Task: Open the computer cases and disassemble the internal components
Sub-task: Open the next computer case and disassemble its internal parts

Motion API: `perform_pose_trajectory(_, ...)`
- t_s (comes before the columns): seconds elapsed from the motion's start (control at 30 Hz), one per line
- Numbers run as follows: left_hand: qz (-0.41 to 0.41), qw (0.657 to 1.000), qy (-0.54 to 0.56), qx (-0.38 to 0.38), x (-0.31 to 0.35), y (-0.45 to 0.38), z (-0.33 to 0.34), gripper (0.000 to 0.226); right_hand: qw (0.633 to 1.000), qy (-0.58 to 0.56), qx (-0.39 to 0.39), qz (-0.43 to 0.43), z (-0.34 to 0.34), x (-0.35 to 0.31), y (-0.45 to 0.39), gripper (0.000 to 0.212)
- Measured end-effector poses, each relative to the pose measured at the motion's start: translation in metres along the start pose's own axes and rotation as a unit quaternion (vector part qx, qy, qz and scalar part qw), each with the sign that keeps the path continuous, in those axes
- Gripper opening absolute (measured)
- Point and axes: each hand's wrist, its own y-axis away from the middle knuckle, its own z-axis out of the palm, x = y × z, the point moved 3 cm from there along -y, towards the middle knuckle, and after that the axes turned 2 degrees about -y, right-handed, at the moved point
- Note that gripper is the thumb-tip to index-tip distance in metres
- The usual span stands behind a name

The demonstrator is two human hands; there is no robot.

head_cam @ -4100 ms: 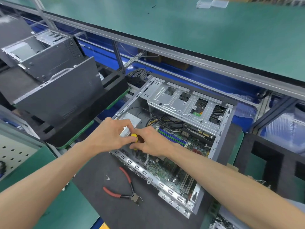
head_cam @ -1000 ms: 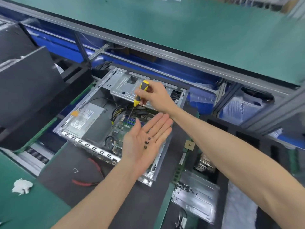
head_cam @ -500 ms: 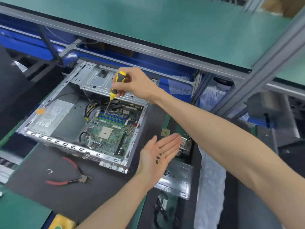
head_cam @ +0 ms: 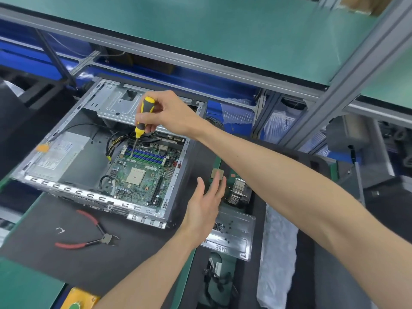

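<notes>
An open computer case (head_cam: 73, 188) lies on its side on a dark mat, showing a green motherboard (head_cam: 142, 175), a power supply (head_cam: 55, 152) and a metal drive cage (head_cam: 116, 105). My right hand (head_cam: 169, 114) grips a yellow-and-black screwdriver (head_cam: 142, 117) above the motherboard, tip pointing down at the memory slots. My left hand (head_cam: 207, 204) hovers to the right of the case, fingers straight and tilted over a silver metal tray (head_cam: 236, 239) that holds several small dark screws (head_cam: 219, 226).
Red-handled cutters (head_cam: 89, 237) lie on the mat (head_cam: 66, 259) in front of the case. A finned heatsink (head_cam: 238, 192) and a small chip (head_cam: 217, 173) sit to the right. A grey frame post (head_cam: 347, 74) and green shelf (head_cam: 223, 30) rise behind. A yellow object (head_cam: 78, 297) is at the bottom edge.
My left hand has turned from palm-up with screws on it to tilted over the tray, and screws now lie in the tray. My right hand stays above the motherboard with the screwdriver.
</notes>
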Motion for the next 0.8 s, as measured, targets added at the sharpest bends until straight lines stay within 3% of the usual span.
perform_pose_trajectory(0.2,0.017,0.99,0.113,-0.087,0.035,0.028,0.009,0.069,1.0,0.0,0.008,-0.003,0.002,0.002,-0.007,0.019)
perform_pose_trajectory(0.43,0.067,0.986,0.109,-0.106,0.1,0.059,-0.028,0.068,1.0,0.01,0.002,-0.012,0.004,0.012,-0.021,0.024)
perform_pose_trajectory(0.53,0.135,0.986,0.044,-0.082,0.138,0.074,-0.062,0.068,1.0,0.012,0.001,-0.014,0.009,0.019,-0.028,0.022)
perform_pose_trajectory(0.6,0.209,0.977,-0.031,-0.005,0.166,0.082,-0.09,0.067,1.0,0.028,0.001,-0.013,0.012,0.024,-0.032,0.02)
perform_pose_trajectory(0.67,0.296,0.938,-0.13,0.122,0.191,0.089,-0.121,0.059,0.998,0.055,-0.005,-0.012,0.017,0.028,-0.035,0.017)
perform_pose_trajectory(0.73,0.361,0.864,-0.259,0.239,0.208,0.094,-0.151,0.043,0.996,0.082,-0.019,-0.008,0.025,0.033,-0.037,0.015)
perform_pose_trajectory(0.8,0.374,0.774,-0.404,0.312,0.216,0.092,-0.176,0.027,0.993,0.105,-0.042,-0.014,0.035,0.036,-0.037,0.014)
